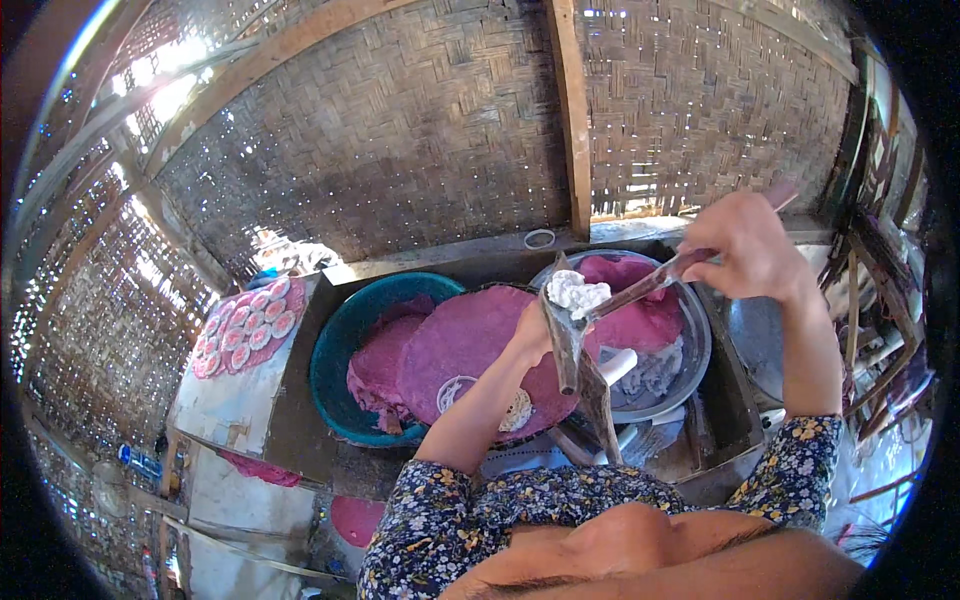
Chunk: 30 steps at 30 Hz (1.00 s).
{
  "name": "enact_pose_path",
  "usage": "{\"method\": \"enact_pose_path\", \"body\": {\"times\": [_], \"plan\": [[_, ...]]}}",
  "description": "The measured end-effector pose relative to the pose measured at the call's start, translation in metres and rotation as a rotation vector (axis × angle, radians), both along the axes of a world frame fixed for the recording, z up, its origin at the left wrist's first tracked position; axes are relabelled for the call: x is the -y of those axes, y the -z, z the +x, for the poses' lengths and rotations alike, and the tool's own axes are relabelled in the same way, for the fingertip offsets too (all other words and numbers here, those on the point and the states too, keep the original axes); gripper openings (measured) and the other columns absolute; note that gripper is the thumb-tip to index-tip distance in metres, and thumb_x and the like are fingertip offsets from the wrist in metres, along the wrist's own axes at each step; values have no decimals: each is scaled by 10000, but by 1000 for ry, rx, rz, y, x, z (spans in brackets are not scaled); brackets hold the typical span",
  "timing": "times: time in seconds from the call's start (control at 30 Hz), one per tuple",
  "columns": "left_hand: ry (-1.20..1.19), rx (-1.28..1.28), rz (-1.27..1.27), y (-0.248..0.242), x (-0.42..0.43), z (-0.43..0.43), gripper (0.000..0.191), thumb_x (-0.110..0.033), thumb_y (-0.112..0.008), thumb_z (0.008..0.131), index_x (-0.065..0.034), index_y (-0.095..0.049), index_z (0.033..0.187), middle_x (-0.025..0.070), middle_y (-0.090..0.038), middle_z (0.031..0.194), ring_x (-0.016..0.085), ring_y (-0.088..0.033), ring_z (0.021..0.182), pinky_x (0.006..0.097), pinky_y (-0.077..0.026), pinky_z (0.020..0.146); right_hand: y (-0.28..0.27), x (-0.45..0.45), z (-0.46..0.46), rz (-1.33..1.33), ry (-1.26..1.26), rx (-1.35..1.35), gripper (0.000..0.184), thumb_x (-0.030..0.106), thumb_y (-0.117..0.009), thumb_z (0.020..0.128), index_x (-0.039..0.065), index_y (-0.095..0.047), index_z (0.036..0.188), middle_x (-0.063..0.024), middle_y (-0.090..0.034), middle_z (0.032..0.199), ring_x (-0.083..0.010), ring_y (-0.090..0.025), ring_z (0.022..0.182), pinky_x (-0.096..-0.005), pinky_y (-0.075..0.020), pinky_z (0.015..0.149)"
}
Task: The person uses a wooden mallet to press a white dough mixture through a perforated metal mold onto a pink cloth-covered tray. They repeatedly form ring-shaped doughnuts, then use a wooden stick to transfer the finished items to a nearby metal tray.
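My right hand [739, 244] grips a long wooden stick [645, 289], which slants down to a lump of white dough [577, 292]. The dough sits on top of a forked wooden tool [562, 345], apparently a hand press. My left hand [532, 330] holds that tool from its left side, with the fingers partly hidden behind the wood. Below my left forearm lies a round pink sheet [472, 337]. On it are a pale ring [452, 391] and a small nest of white strands [517, 411], partly covered by the forearm.
A teal basin [322, 360] with pink sheets stands left. On the right, a metal basin [705, 352] holds pink cloth [637, 315] and greyish dough [652, 371]. Several white-and-pink rounds [259, 322] lie on a box [240, 405]. A woven bamboo wall [390, 150] rises behind.
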<state>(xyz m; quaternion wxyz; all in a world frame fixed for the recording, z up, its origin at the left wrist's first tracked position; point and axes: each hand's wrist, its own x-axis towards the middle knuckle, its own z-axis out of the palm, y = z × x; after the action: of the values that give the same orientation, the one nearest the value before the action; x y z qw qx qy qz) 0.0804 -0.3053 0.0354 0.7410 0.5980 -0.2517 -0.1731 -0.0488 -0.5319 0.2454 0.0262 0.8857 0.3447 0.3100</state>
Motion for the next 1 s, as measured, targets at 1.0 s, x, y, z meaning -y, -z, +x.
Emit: {"method": "enact_pose_path", "body": {"times": [1.0], "plan": [[37, 369, 28, 13, 2, 24, 283, -126, -498, 867, -64, -494, 1142, 105, -565, 1074, 233, -594, 894, 387, -527, 740, 41, 23, 28, 207, 89, -153, 240, 243, -725, 580, 79, -584, 686, -92, -585, 642, -298, -582, 649, -396, -433, 583]]}}
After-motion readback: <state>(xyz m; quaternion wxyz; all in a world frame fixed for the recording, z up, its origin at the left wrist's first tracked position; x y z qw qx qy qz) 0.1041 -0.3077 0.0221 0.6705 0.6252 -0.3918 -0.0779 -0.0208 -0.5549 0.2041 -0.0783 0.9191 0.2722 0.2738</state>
